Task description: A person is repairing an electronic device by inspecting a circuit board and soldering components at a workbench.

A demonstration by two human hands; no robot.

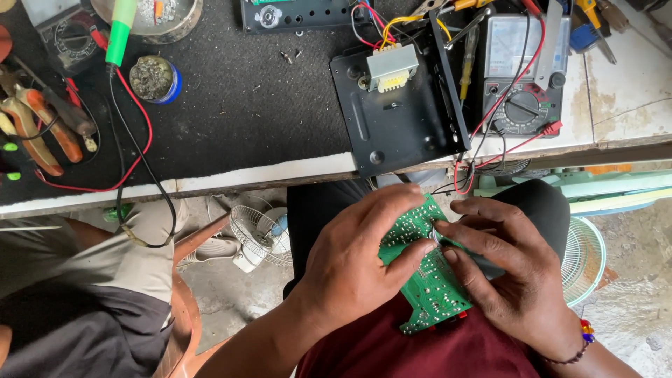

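Black workbench (231,105) spans twelve o'clock; a black chassis plate (399,112) overhangs its edge. Below it, at five o'clock, the green circuit board (428,280) sits over the lap. Left hand (353,262) grasps its left edge; right hand (507,269) pinches a small part on it. Risk, judged: the taut red and black wires (463,183) could tear a solder joint or drag the plate off the edge.

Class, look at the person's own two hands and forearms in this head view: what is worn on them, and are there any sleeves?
Both forearms are bare, with no sleeves and no gloves. The right hand has a beaded bracelet at the wrist, with red, yellow, blue and dark beads. The left hand wears nothing visible; no rings or watch show on either.
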